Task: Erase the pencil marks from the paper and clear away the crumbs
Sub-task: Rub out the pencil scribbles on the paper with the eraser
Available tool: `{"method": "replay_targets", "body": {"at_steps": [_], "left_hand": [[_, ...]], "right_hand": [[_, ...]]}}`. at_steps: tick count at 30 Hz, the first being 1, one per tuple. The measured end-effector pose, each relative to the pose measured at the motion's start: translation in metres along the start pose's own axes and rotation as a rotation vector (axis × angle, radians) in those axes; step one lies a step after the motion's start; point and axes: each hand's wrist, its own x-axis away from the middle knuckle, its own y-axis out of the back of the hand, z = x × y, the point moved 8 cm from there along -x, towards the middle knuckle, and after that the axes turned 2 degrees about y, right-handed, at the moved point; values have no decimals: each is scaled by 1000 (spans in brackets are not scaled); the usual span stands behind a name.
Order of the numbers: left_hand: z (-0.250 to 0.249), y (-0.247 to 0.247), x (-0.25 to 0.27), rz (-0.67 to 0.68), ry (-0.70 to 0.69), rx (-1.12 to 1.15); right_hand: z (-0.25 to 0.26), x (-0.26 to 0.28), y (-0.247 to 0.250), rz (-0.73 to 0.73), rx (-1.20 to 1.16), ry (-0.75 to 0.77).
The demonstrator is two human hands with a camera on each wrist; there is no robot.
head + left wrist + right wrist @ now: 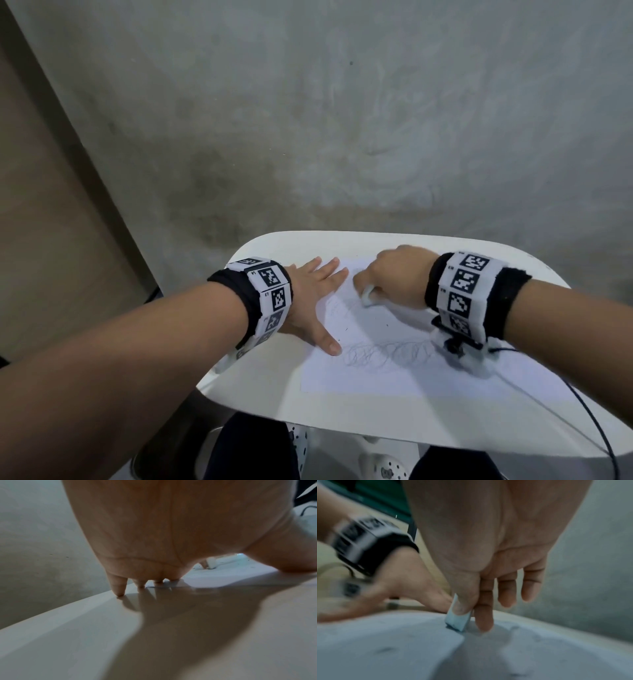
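Both wrists wear black bands with white squares of black blocky code; tiny letters beside them are too small to read. The paper [376,342] lies on the white desk [445,421]. The left hand [308,301] lies flat, fingers straight and spread, pressing on the paper's left edge. The right hand [394,274] pinches a white eraser [457,620] between thumb and finger, its dark tip touching the paper near the far edge. Loopy pencil marks [387,353] run across the near part, by the left thumb. A black cable [589,418] trails from the right wrist over the desk
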Motion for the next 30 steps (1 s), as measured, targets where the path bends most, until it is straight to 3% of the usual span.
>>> {"method": "replay_targets", "body": {"at_steps": [2, 5, 10, 14, 16, 18, 20, 22, 24, 26, 30], "left_hand": [[1, 0, 0, 4, 6, 4], [1, -1, -2, 8, 3, -10], [2, -1, -2, 9, 9, 9], [2, -2, -5, -26, -14, 15], [2, -3, -4, -24, -13, 13], [3, -3, -5, -15, -4, 14], [2, -2, -4, -15, -7, 19], [2, -2, -5, -21, -11, 23], [3, -3, -5, -9, -8, 18], [3, -3, -4, 6, 4, 16], [1, -1, -6, -23, 1, 16]], "right_hand": [[-6, -2, 8, -39, 43, -18], [38, 2, -2, -67, 24, 158], [-3, -4, 8, 72, -5, -148], [40, -5, -16, 158, 6, 21], [7, -5, -8, 156, -55, -151], [-6, -5, 3, 116, 27, -210], [19, -8, 0, 84, 105, -141], [40, -8, -13, 164, 71, -50], [16, -7, -4, 207, -25, -160], [0, -5, 10, 183, 45, -226], [48, -1, 0, 237, 26, -81]]}}
